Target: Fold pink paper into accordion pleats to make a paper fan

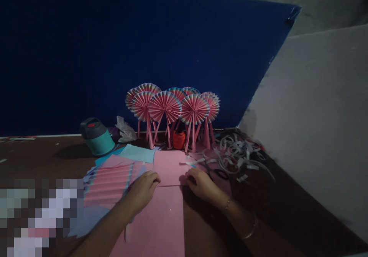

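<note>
A pink paper sheet (pixel 170 169) lies in the middle, its near edge over a second, longer pink sheet (pixel 165 218) that runs toward me. My left hand (pixel 145 186) is closed at the sheet's near left corner, thumb and fingers pinched together. At the near right corner, my right hand (pixel 201 184) pinches the same sheet, its fingers curled. Beside my left hand rests an accordion-pleated pink paper (pixel 108 182) with pale blue edges. Past the sheet stand several round pleated paper fans (pixel 165 107) on pink paper legs.
A teal and dark-grey container (pixel 99 140) stands at the left, near a crumpled clear plastic bag (pixel 125 130). A red object (pixel 179 139) sits among the fan legs. Tangled paper strips (pixel 235 151) lie at the right. A blue board (pixel 172 46) rises behind.
</note>
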Demonstrator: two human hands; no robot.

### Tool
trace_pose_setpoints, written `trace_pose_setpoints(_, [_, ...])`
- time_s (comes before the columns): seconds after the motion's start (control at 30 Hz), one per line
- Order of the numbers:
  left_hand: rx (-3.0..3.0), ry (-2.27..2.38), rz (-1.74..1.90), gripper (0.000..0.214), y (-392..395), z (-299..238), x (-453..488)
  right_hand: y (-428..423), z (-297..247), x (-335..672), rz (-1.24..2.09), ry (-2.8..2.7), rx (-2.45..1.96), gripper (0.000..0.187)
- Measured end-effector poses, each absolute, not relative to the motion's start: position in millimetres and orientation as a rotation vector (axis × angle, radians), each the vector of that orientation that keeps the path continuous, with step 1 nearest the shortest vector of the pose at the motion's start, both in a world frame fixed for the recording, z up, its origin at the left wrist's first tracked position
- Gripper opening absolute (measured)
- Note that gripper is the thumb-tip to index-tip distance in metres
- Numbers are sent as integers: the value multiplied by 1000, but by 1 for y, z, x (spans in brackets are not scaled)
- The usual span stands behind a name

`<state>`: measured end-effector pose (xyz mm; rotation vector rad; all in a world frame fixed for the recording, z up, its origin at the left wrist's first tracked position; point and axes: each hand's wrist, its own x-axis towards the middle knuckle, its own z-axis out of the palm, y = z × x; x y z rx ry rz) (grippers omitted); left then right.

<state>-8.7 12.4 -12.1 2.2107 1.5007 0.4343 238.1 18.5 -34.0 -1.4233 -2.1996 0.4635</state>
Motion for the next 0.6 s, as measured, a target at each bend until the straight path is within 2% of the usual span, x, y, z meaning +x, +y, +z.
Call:
trace_pose_setpoints(0.13, [2417,1558,247,31,5,3,0,15,-29,237,400,-2262,-1447,12])
trace_pose_setpoints(0.23, [2642,1501,53,52,-2,8,9,11,-21,234,242,-2349,-1445,14])
trace_pose_setpoints(0.3, [2751,1423,-42,58,-5,7,15,9,-16,231,149,-2450,-1404,15])
trace_pose_setpoints(0.5, [2811,1399,-84,45,-5,9,14,4,-11,232,174,-2653,-1191,34])
trace_pose_setpoints(0.6, [2766,1472,-147,33,0,15,5,4,-9,235,165,-2676,-1186,30])
